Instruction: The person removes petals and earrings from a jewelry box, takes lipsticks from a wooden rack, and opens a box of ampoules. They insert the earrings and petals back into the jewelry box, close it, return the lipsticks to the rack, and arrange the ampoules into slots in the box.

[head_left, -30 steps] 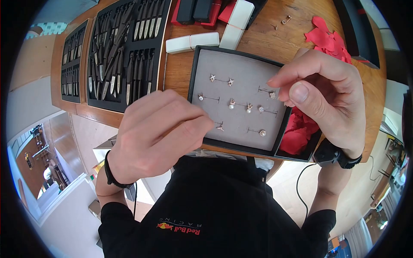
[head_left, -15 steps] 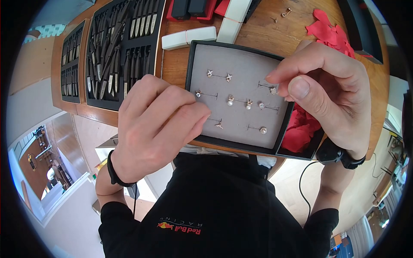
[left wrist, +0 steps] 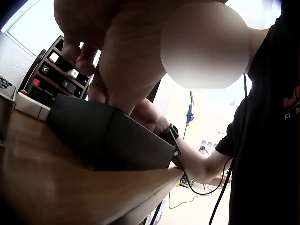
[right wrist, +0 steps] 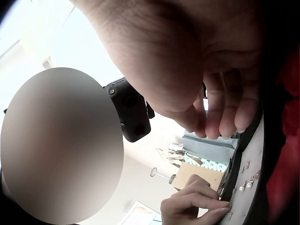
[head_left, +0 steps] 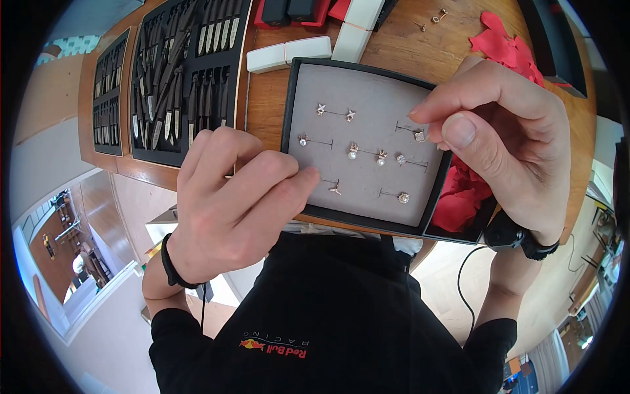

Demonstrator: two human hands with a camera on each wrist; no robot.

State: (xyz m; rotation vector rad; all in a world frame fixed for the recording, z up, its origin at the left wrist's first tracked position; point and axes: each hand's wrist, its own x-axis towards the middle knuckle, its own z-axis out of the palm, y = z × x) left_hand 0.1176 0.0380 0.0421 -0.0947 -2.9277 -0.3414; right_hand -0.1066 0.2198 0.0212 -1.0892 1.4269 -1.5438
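In the head view a black jewelry box (head_left: 287, 118) has a grey pad (head_left: 374, 92) set with several stud earrings, among them two crowned pearl studs (head_left: 353, 155) and a pair of star studs (head_left: 321, 109). My left hand (head_left: 239, 197) reaches over the box's left edge, thumb and index fingertip together low on the pad, close to a small Y-shaped earring (head_left: 335, 189). I cannot tell what sits between those fingertips. Over the pad's right edge hovers my right hand (head_left: 505, 131), fingers loosely curled, thumb and index tip apart, beside a four-petal stud (head_left: 419, 136).
Red petals (head_left: 453, 197) fill the box's right compartment, and more petals (head_left: 502, 46) lie on the wooden table. Trays of dark-handled knives (head_left: 216, 85) stand at the left. Behind the box are white boxes (head_left: 289, 54). Two loose earrings (head_left: 438, 16) lie at the back.
My left hand has shifted slightly left and its fingers have come to the pad's lower left. The right hand stays above the right edge, a little further right.
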